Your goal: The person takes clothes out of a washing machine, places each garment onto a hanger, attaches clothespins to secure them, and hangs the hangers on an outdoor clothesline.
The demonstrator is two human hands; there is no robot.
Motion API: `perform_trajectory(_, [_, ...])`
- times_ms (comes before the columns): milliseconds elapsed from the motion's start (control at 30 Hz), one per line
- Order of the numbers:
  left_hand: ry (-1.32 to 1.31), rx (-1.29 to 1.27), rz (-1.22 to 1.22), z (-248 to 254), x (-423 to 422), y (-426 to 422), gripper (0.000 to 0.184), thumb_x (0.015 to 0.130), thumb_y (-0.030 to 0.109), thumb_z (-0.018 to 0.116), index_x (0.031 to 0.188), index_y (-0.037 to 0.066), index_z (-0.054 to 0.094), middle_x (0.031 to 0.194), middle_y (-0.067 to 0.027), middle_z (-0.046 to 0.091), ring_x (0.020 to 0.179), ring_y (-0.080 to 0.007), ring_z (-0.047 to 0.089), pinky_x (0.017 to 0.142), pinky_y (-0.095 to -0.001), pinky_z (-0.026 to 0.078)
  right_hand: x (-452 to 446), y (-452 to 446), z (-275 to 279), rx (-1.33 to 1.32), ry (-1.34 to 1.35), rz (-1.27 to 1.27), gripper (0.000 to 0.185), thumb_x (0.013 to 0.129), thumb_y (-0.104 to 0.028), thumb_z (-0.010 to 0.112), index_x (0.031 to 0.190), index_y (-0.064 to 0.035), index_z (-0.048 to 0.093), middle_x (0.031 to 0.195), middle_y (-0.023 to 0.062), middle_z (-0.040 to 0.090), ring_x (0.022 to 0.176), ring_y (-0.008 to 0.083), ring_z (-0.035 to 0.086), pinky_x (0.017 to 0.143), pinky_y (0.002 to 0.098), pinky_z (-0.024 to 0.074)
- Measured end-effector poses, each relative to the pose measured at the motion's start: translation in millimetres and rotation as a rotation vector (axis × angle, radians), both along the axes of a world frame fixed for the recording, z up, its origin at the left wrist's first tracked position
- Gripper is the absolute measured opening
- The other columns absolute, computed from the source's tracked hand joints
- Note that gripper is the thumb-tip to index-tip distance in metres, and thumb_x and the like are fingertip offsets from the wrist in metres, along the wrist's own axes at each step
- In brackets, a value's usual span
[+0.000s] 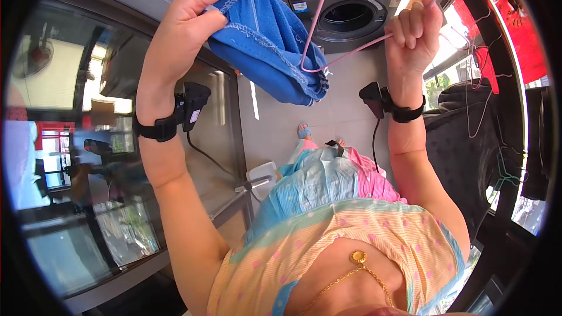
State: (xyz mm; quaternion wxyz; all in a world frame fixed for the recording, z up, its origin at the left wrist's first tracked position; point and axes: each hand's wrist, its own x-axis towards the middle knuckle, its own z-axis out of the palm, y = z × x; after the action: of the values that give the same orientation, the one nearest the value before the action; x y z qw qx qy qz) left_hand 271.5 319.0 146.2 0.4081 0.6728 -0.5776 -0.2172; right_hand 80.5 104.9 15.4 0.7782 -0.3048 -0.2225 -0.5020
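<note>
Blue denim-like cloth [263, 47] with pale seams hangs at the upper middle, gathered at its upper left by my left hand [190, 23], whose thumb and fingers pinch its edge. My right hand [414, 32], at the upper right, has its fingers curled round a thin pink wire hanger [351, 52]. One bent corner of the hanger lies against the lower right part of the cloth, while its other end runs up past the top of the view.
A dark washing machine [353, 17] stands on the grey floor [345, 90] ahead. Glass panels line the left side. At right are dark fabric [459, 140], more wire hangers [481, 105] and red cloth [518, 35]. A small white object [261, 175] is low at centre-left.
</note>
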Motion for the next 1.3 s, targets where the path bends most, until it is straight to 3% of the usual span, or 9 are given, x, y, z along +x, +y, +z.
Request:
perform_trajectory(100, [0.157, -0.063, 0.099, 9, -15, 5, 0.049, 0.073, -0.003, 0.039, 0.118, -0.003, 0.058, 0.129, -0.0072, 0.048, 0.106, -0.0113, 0.053, 0.086, -0.0201, 0.041, -6, 12, -13, -0.105, 0.111, -0.102, 0.025, 0.092, -0.012, 0.052, 0.11, 0.0027, 0.06, 0.053, -0.0025, 0.037, 0.04, 0.0052, 0.026, 0.04, 0.0213, 0.0191])
perform_trajectory(267, [0.088, -0.028, 0.184, 10, 8, 30, 0.048, 0.075, -0.004, 0.041, 0.12, 0.0, 0.058, 0.122, -0.0037, 0.055, 0.092, -0.0058, 0.054, 0.075, -0.0173, 0.044, -51, -4, -26, -0.196, 0.408, -0.329, 0.02, 0.085, -0.006, 0.062, 0.101, 0.0044, 0.065, 0.056, -0.001, 0.047, 0.043, 0.0042, 0.034, 0.042, 0.0195, 0.0242])
perform_trajectory(400, [-0.013, 0.119, 0.328, -24, 41, 46, 0.048, 0.074, -0.002, 0.046, 0.121, 0.002, 0.056, 0.112, -0.004, 0.059, 0.086, -0.0081, 0.054, 0.074, -0.0212, 0.045, -79, -11, -3, -0.605, 0.733, -0.6, 0.019, 0.083, -0.007, 0.064, 0.1, 0.0015, 0.067, 0.058, -0.0014, 0.051, 0.046, 0.0034, 0.038, 0.043, 0.0186, 0.0262])
perform_trajectory(467, [-0.14, 0.192, 0.348, -42, 51, 53, 0.046, 0.074, -0.002, 0.045, 0.119, 0.003, 0.058, 0.11, -0.0032, 0.058, 0.083, -0.0078, 0.053, 0.071, -0.0221, 0.044, -87, -7, 10, -0.741, 0.897, -0.544, 0.019, 0.082, -0.007, 0.064, 0.099, 0.0007, 0.067, 0.058, -0.0025, 0.051, 0.046, 0.0035, 0.038, 0.043, 0.0193, 0.0263])
perform_trajectory(633, [-0.095, 0.256, 0.399, -64, 49, 58, 0.039, 0.073, 0.006, 0.053, 0.111, 0.003, 0.062, 0.083, -0.0017, 0.051, 0.079, -0.012, 0.051, 0.071, -0.0246, 0.042, -88, 4, 33, -0.906, 1.088, -0.323, 0.019, 0.081, -0.01, 0.065, 0.097, -0.0022, 0.068, 0.061, -0.0018, 0.054, 0.048, 0.0041, 0.04, 0.043, 0.0207, 0.028])
perform_trajectory(800, [-0.084, 0.275, 0.329, -77, 43, 55, 0.039, 0.073, 0.007, 0.05, 0.111, 0.001, 0.06, 0.088, -0.001, 0.05, 0.08, -0.0101, 0.049, 0.071, -0.0227, 0.04, -78, 12, 39, -0.973, 1.182, -0.229, 0.017, 0.082, -0.01, 0.065, 0.097, -0.002, 0.068, 0.068, -0.0008, 0.058, 0.051, 0.0035, 0.042, 0.044, 0.0199, 0.0295])
perform_trajectory(1133, [-0.161, 0.291, 0.27, -89, 22, 27, 0.038, 0.073, 0.009, 0.048, 0.108, 0.001, 0.061, 0.084, -0.0028, 0.056, 0.076, -0.0115, 0.054, 0.065, -0.0247, 0.043, -32, 18, 48, -1.039, 1.388, -0.078, 0.015, 0.083, -0.013, 0.064, 0.094, -0.0032, 0.068, 0.059, -0.0028, 0.051, 0.051, 0.0027, 0.042, 0.043, 0.0191, 0.0287])
perform_trajectory(1267, [-0.161, 0.277, 0.228, -88, 8, 22, 0.033, 0.081, 0.02, 0.057, 0.108, 0.001, 0.061, 0.085, -0.0026, 0.059, 0.076, -0.0114, 0.055, 0.066, -0.0248, 0.044, -18, 18, 50, -1.034, 1.393, -0.052, 0.014, 0.083, -0.012, 0.064, 0.093, -0.0037, 0.069, 0.058, -0.0027, 0.05, 0.05, 0.0029, 0.042, 0.041, 0.0196, 0.0275])
perform_trajectory(1300, [-0.045, 0.301, 0.206, -83, 3, 22, 0.038, 0.086, 0.028, 0.061, 0.111, 0.0, 0.06, 0.088, -0.0023, 0.06, 0.077, -0.0106, 0.056, 0.068, -0.0242, 0.045, -17, 17, 50, -1.017, 1.395, -0.042, 0.014, 0.083, -0.012, 0.064, 0.093, -0.0038, 0.069, 0.058, -0.0028, 0.05, 0.05, 0.0029, 0.042, 0.041, 0.0197, 0.0272])
